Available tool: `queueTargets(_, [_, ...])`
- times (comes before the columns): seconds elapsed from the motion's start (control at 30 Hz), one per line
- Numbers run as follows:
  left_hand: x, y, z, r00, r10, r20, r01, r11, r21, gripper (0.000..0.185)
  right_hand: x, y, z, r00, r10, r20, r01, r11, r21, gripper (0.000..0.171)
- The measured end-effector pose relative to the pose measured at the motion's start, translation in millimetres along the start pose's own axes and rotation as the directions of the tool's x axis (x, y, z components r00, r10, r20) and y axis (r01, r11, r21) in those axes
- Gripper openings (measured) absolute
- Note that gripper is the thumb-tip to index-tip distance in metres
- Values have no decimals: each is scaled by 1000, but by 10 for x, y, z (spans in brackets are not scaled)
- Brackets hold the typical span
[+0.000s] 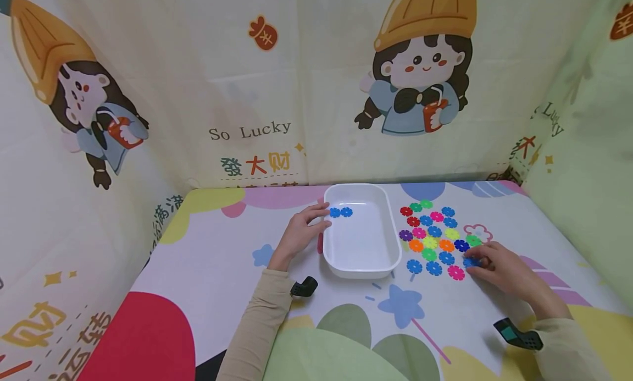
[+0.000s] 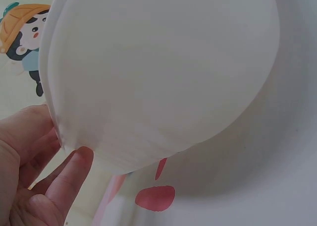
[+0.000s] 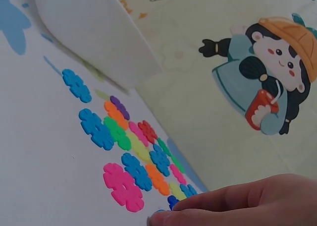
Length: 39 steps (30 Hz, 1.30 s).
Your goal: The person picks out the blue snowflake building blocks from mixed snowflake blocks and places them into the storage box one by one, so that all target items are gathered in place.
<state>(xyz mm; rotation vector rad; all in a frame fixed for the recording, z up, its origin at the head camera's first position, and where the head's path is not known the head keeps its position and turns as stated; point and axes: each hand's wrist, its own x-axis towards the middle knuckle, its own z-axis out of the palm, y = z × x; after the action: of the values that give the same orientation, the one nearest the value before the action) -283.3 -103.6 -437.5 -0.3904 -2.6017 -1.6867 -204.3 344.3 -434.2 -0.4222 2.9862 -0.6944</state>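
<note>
My left hand [image 1: 299,235] rests with relaxed fingers against the white tray's [image 1: 363,265] left rim; two blue flower pieces [image 1: 340,211] lie inside. Right of the tray, my right hand [image 1: 499,265] pinches a blue piece [image 1: 471,261] at the edge of the coloured pieces [image 1: 435,235].

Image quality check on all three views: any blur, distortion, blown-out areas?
Head view: sharp, even light, wide-angle bend at the edges, soft shadow beside the white tray. Left wrist view: the tray's wall fills the frame, near-white and featureless, left hand soft. Right wrist view: tilted, right hand blurred up close, flower discs mostly crisp.
</note>
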Motion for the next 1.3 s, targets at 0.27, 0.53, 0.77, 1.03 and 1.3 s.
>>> queueTargets(0.27, [7, -9, 5, 1000, 3, -5, -3, 1000, 8, 37, -26, 0, -53, 1000, -2, 27, 2, 999, -33, 37])
queueTargets(0.53, [4, 4, -3, 1000, 15, 0, -15, 1000, 14, 38, -43, -1, -86, 998, 11, 67, -9, 999, -41, 40])
queueTargets(0.77, [9, 23, -10, 1000, 16, 5, -16, 1000, 7, 38, -21, -51, -115, 1000, -26, -1, 26, 998, -60, 38])
queueTargets(1.03, [13, 31, -19, 1000, 14, 9, -14, 1000, -7, 40, 65, -302, -136, 997, -31, -73, 27, 998, -49, 45])
queueTargets(1.3, [7, 24, -16, 1000, 16, 19, -16, 1000, -13, 42, 198, -727, -222, 981, -115, -156, 108, 993, -55, 40])
